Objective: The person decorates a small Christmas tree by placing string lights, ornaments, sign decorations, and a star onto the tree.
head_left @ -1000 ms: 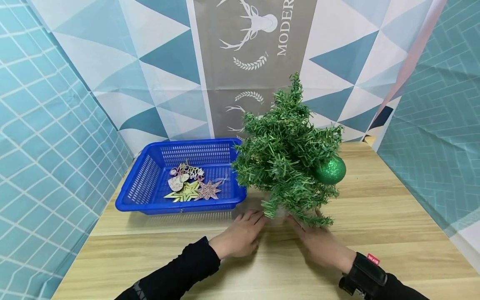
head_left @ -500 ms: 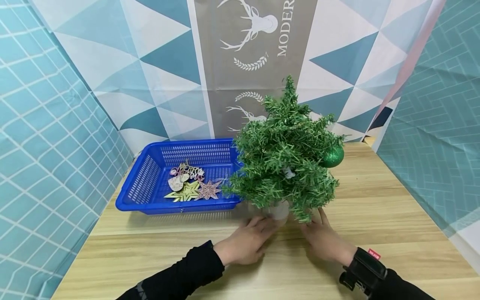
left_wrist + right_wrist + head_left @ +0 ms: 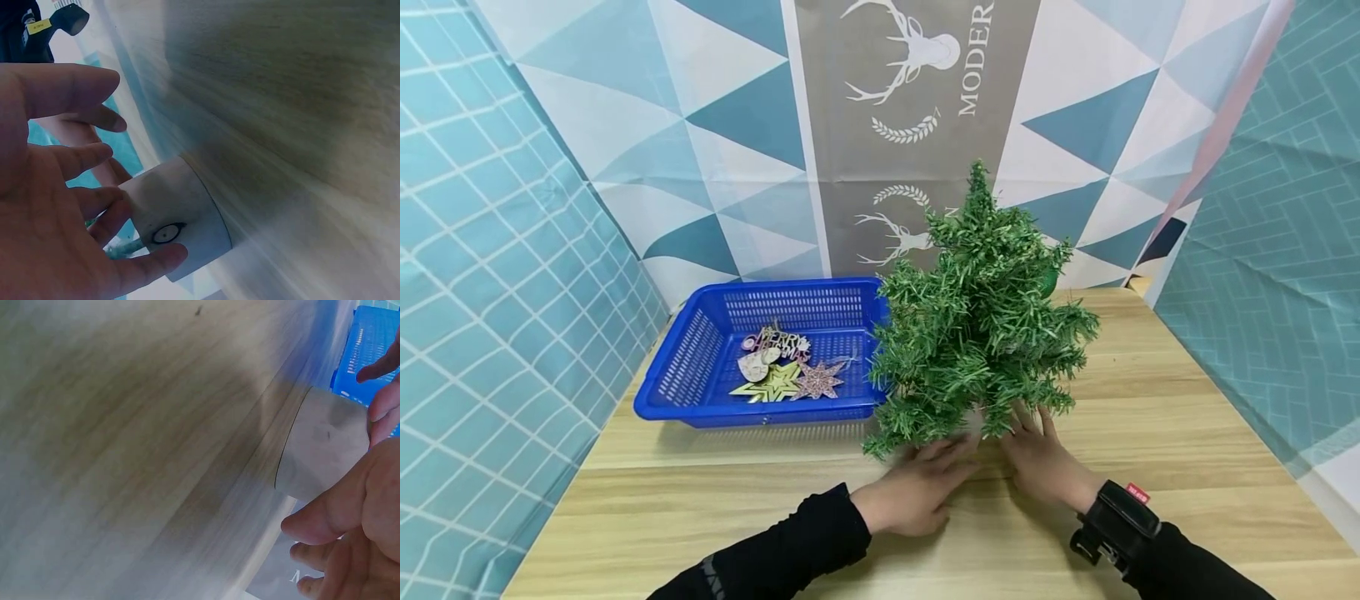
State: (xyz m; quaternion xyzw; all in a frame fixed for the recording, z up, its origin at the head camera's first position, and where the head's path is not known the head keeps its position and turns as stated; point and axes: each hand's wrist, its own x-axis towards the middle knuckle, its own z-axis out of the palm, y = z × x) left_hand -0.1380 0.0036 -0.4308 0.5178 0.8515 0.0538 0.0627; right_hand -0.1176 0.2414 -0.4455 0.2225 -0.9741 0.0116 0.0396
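Observation:
A small artificial Christmas tree [image 3: 985, 333] stands upright on the table. Its pale round base [image 3: 187, 200] shows best in the wrist views. A green glitter bauble [image 3: 1049, 282] peeks out behind the branches at the right. My left hand [image 3: 917, 492] is at the front left of the base, loosely extended fingers touching it in the left wrist view. On the other side, my right hand [image 3: 1048, 467] has its fingers partly under the low branches. In the right wrist view, its thumb [image 3: 319, 515] lies close to the base [image 3: 325, 440]; contact is unclear.
Left of the tree stands a blue plastic basket [image 3: 700, 408]. Inside lie a yellow star [image 3: 772, 383], a pink glitter star [image 3: 818, 380], a heart-shaped piece [image 3: 752, 367] and a Merry Christmas sign [image 3: 782, 340]. Patterned cloths hang behind and beside the wooden table [image 3: 715, 492].
The tree has turned, its bauble travelling from the front right to the back right, now mostly hidden by branches. My left hand has shifted right along the base; the right hand has shifted slightly.

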